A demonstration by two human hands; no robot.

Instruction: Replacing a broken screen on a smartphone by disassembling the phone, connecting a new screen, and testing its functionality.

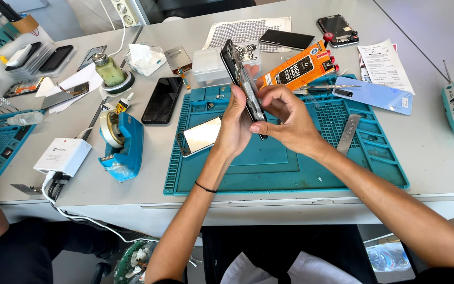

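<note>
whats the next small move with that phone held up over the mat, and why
Probably slide the right hand fingertips a little further along the phone's edge. The left hand holds it upright on its side above the teal mat, with the right fingers pinching its lower edge, so working along that seam looks likely. What the fingertips grip there is too small to tell.

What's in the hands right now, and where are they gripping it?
An opened phone, tilted on edge. The left hand grips its lower part from behind; the right hand pinches the lower edge with its fingertips.
</note>
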